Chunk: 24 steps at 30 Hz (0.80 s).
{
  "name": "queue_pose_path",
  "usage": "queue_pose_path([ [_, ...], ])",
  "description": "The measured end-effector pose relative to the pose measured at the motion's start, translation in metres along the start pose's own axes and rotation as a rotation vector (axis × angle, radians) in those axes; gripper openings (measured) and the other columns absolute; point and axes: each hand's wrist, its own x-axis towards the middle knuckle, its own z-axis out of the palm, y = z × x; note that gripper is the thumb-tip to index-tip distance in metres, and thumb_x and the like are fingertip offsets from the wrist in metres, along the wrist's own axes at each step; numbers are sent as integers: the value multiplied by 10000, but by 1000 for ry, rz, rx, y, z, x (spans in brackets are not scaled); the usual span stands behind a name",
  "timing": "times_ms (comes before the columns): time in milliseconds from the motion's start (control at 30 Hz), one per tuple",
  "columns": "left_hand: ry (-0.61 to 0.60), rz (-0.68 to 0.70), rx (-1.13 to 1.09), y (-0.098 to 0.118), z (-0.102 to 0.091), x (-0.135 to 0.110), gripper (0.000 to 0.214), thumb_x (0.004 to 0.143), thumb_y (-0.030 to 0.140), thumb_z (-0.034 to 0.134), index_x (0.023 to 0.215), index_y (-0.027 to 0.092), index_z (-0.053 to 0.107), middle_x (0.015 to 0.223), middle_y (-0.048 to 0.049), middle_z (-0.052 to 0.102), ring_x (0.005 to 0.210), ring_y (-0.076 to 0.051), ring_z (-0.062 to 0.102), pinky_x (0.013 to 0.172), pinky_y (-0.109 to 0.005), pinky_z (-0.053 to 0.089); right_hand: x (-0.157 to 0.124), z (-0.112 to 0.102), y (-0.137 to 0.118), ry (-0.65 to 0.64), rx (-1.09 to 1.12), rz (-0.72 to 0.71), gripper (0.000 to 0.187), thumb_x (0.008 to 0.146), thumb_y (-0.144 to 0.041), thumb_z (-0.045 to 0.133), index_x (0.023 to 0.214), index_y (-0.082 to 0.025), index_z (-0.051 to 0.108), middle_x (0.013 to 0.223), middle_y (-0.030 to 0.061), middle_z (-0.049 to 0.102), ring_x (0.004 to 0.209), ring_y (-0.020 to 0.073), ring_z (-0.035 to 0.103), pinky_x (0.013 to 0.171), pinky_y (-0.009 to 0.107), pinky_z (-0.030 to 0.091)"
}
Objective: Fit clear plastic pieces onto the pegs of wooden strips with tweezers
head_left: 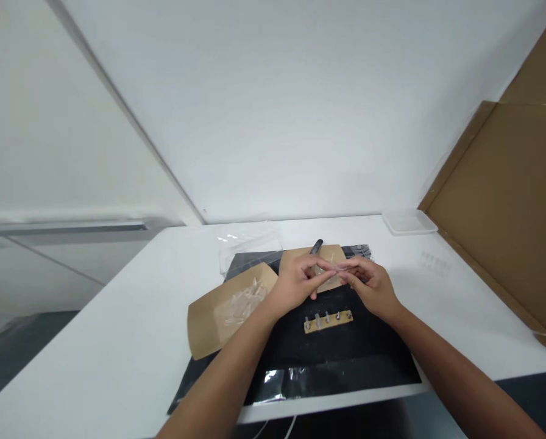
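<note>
My left hand (295,280) and my right hand (368,283) meet above a black mat (346,347), fingertips pinched together around a small clear piece (330,268) that is hard to make out. Just below the hands a small tan strip (328,321) with several upright metal pins lies on the mat. A brown paper tray (209,323) holding several clear plastic pieces (245,302) sits left of my left hand. Behind the hands a second brown tray (332,253) shows, with a dark pen-like tool (316,246) at its far edge.
The white table (117,341) ends at a wall behind. A clear plastic bag (245,244) lies at the back left of the mat, a clear shallow lid (410,222) at the back right. A large cardboard sheet (506,213) leans on the right.
</note>
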Motion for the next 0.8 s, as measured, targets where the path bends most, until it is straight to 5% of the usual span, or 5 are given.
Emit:
queue_pose_path([
  [133,-15,50,-98,-12,2,-4,203,924,390,771,986,202,816,1068,-86,785,416,-41,586,393,-185,439,0,2,1,28,1,11,211,970,-433,736,1000,-234,795,900,41,767,714,176,747,649,293,614],
  [433,64,-7,18,-20,4,-11,185,946,379,750,976,197,766,982,-46,787,407,-33,588,400,-155,426,0,5,0,62,-81,56,166,964,-412,746,983,-251,783,825,23,738,725,183,713,670,305,587],
  [633,95,55,80,-24,5,-12,165,965,365,733,986,202,744,1035,-29,770,414,-24,591,408,-159,437,-2,5,-1,70,-176,21,181,991,-410,700,949,-238,740,1146,92,772,946,229,757,656,308,604],
  [800,50,181,175,-24,2,-12,212,1026,357,648,1142,224,766,1072,-43,723,458,-16,576,448,-163,484,-4,8,3,83,-9,74,213,995,-421,692,955,-233,599,1229,121,763,877,220,791,554,282,606],
])
